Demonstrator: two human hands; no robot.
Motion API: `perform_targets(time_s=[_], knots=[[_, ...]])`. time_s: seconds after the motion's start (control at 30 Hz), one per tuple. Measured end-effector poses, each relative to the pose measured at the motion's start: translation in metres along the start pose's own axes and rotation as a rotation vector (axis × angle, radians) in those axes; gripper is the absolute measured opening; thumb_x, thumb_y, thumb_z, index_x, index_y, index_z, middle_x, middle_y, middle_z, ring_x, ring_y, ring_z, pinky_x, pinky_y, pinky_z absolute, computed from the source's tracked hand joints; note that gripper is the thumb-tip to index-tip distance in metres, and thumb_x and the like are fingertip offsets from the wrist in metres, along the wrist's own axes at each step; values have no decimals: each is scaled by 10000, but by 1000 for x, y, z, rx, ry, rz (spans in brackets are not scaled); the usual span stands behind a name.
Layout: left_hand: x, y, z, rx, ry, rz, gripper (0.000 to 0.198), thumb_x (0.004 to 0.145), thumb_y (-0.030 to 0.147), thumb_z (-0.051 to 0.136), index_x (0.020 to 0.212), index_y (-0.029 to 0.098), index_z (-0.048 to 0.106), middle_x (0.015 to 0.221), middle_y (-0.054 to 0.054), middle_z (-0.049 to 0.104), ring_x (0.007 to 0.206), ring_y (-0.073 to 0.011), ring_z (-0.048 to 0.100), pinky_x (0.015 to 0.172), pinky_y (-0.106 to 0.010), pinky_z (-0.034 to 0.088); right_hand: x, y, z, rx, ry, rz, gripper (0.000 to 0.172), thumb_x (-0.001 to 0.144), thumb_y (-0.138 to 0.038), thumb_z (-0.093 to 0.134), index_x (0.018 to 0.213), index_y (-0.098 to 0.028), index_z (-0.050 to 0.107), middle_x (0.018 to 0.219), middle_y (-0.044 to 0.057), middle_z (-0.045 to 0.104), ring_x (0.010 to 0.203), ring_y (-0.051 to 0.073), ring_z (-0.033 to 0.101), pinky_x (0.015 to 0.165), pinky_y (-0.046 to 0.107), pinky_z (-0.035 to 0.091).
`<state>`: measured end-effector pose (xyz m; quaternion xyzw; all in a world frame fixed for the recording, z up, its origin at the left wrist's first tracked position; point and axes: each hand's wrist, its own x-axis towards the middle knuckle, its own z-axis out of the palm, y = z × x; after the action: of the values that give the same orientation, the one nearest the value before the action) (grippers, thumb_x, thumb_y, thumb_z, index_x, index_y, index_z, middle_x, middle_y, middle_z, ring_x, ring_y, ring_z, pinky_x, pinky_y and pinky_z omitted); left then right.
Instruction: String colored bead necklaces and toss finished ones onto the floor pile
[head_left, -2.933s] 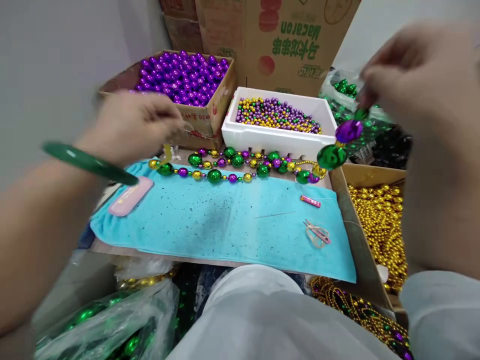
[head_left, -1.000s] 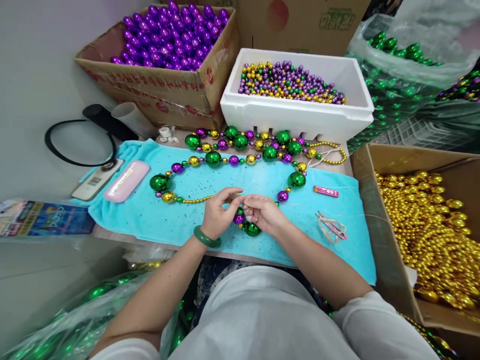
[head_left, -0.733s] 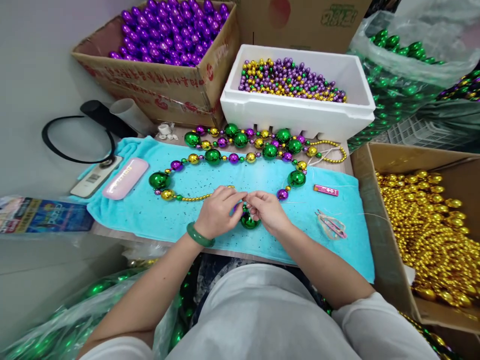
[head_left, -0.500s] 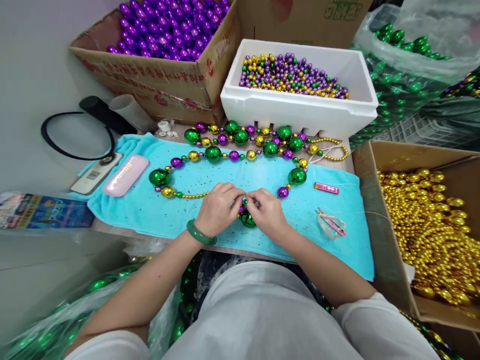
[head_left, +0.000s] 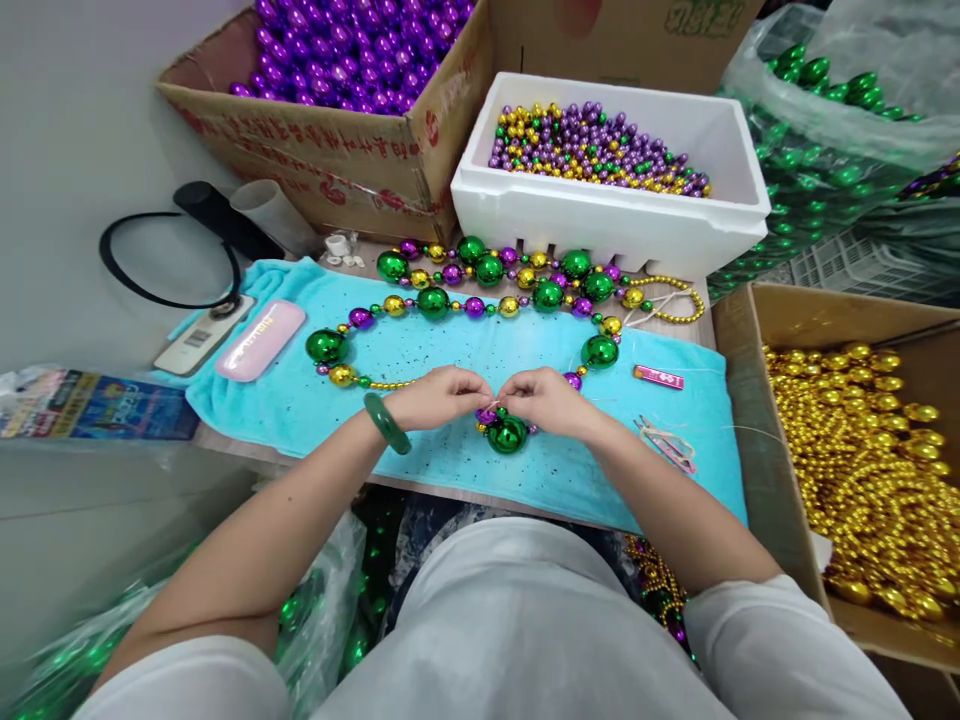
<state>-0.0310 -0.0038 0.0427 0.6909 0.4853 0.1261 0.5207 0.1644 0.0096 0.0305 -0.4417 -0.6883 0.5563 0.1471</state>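
A bead necklace [head_left: 433, 303] in green, purple and gold lies in a loop on the turquoise towel [head_left: 420, 350]. Its two ends meet in front of me, between my hands. My left hand [head_left: 444, 398], below a green bangle [head_left: 387, 423], pinches the string there with thumb and forefinger. Opposite it, my right hand [head_left: 546, 400] is closed in a pinch on the same string, fingertips almost touching the left ones. A large green bead [head_left: 507, 434] and a purple bead [head_left: 486, 415] hang just below the fingertips. The exact joint is too small to make out.
Behind the towel lies another bead strand [head_left: 489, 270]. A white foam box [head_left: 600, 215] and a carton [head_left: 322, 150] of purple beads stand at the back. Rightward are a lighter [head_left: 658, 377], small pink snips [head_left: 667, 446] and a carton [head_left: 765, 440] of gold beads.
Both hands have straightened at the wrists, with fingertips still together and forearms spread wider. The string between them looks drawn sideways. The view has shifted slightly.
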Motion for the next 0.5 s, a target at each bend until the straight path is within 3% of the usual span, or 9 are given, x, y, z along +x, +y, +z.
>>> perform_targets(time_s=[0.1,0.2,0.37,0.5], knots=[[-6,5,2,163,6,91,253,834,345,485,815,202,693,733,-5,682,668,-146,595,623,-252,448,5,4,-8,323,-187,189,83,688,-200,614,706,-133,659,475,-57,486,393,53,373,384,193,280],[-10,9,7,335,137,226,180,809,233,533,894,197,687,828,-17,701,739,-156,622,691,-268,467,8,7,-10,513,-268,282,104,614,-202,657,677,-120,648,459,-48,500,372,45,378,340,168,243],[-9,-1,18,474,381,477,166,863,284,576,944,221,706,810,-28,686,761,-161,599,716,-288,465,12,9,-8,685,-251,322,143,544,-188,719,605,-116,611,414,-48,472,367,37,369,320,144,201],[-9,-6,24,667,523,440,212,891,274,521,865,209,721,776,-58,653,753,-184,556,703,-322,454,13,8,-7,569,-109,258,100,622,-191,694,681,-119,654,492,-25,539,410,63,420,359,178,291]])
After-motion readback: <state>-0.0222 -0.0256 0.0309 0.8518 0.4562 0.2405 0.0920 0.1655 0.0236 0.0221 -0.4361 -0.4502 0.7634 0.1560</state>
